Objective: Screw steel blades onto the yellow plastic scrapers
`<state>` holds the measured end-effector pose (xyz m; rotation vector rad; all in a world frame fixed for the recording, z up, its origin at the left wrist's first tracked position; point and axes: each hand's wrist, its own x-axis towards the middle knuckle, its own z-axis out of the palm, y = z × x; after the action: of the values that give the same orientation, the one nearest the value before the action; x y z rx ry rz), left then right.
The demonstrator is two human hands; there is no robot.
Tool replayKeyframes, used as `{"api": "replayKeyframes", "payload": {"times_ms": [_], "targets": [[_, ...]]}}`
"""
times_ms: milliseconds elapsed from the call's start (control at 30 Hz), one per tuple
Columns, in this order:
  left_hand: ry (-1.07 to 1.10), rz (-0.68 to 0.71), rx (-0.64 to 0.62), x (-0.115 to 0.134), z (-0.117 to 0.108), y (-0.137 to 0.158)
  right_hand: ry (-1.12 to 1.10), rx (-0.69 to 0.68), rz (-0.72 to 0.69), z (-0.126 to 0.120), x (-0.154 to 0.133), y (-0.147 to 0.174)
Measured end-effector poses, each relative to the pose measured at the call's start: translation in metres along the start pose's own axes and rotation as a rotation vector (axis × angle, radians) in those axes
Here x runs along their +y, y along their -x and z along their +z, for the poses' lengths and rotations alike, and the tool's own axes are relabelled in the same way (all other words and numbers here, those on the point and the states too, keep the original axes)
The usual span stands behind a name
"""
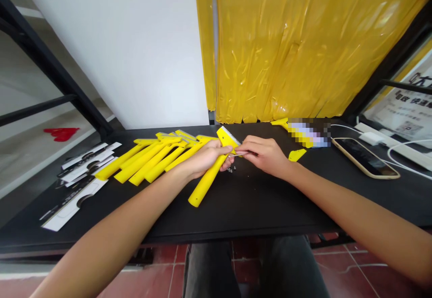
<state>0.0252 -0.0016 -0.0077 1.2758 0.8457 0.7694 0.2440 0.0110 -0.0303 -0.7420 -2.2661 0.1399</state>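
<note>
My left hand (208, 156) is closed around a yellow scraper (205, 183), just below its wide head. The scraper is tilted, its handle end pointing toward me and its metal-edged head pointing away. My right hand (265, 154) pinches a thin metal rod (239, 155), whose tip is against or near the neck of the scraper; the exact contact is hidden by my fingers. Several small screws (231, 169) lie on the black table (256, 203) under my hands. To the left, a row of similar yellow scrapers (143, 163) lies side by side, heads away from me.
White and black cards (72, 203) are piled at the left. A loose yellow piece (297, 155) lies right of my right hand, near a blurred-out item. A phone (366, 157), white cables and a power strip (401, 147) occupy the right. Yellow plastic sheeting (286, 50) hangs behind.
</note>
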Motion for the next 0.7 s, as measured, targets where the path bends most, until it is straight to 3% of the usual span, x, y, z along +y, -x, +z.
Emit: {"api": "replayKeyframes", "payload": {"times_ms": [167, 333, 567, 700], "targets": [[-0.081, 0.063, -0.054, -0.003, -0.003, 0.000, -0.151, 0.059, 0.058, 0.000, -0.008, -0.004], [-0.131, 0.066, -0.051, -0.003, -0.004, 0.001, -0.159, 0.072, 0.081, 0.001, -0.011, -0.005], [-0.152, 0.060, -0.056, -0.003, -0.002, 0.000, -0.073, -0.035, 0.047, -0.004, -0.010, -0.001], [-0.179, 0.067, -0.066, -0.003, -0.002, 0.000, -0.142, -0.013, 0.101, -0.003, -0.009, -0.004]]}}
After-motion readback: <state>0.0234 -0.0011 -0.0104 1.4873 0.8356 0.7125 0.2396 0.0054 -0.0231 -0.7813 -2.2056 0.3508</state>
